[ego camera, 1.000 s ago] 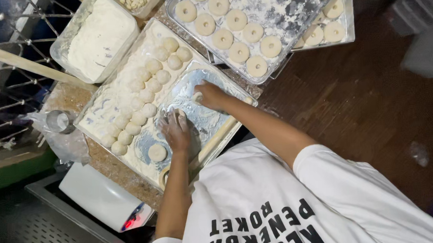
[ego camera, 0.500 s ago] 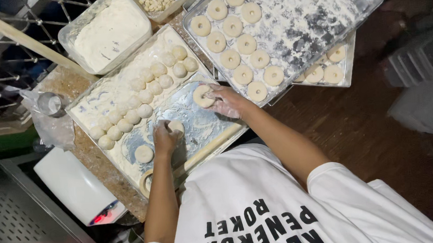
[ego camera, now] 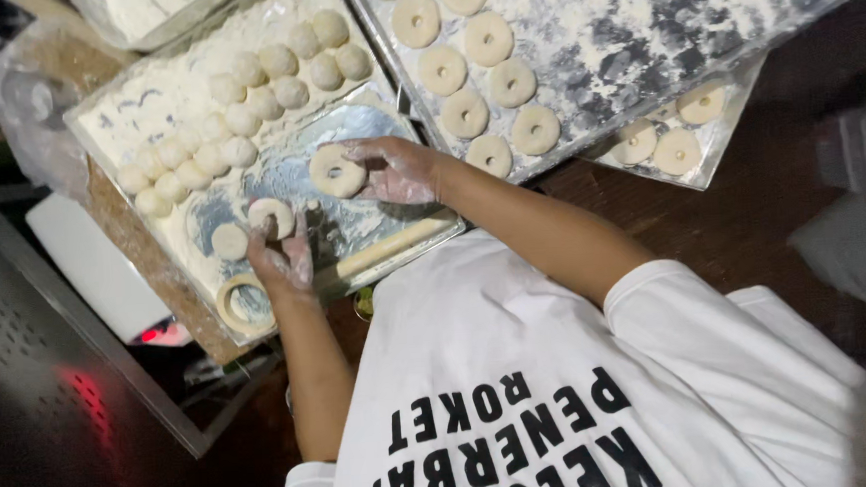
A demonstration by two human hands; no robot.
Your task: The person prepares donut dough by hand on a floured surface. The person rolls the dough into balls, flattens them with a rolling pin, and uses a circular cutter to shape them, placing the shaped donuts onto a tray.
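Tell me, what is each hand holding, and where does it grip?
Right hand holds a dough ring by its edge. Left hand touches a flattened dough piece at its near edge; a firm grip cannot be told.

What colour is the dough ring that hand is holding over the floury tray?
Pale cream-white, dusted with flour: the dough ring in the right hand, seen from the head view.

Near tray (ego camera: 385, 106): rows of dough balls (ego camera: 245, 115) at its far-left end | flat dough disc (ego camera: 229, 241) and ring cutter (ego camera: 243, 303) at its near-left corner | rolling pin (ego camera: 393, 246) along its near edge | Far tray (ego camera: 660, 29), right of near tray: dough rings (ego camera: 462, 66) on its left part | Lower tray (ego camera: 718, 151) under it: more rings (ego camera: 667, 139) | Flour tub (ego camera: 153, 10) behind near tray
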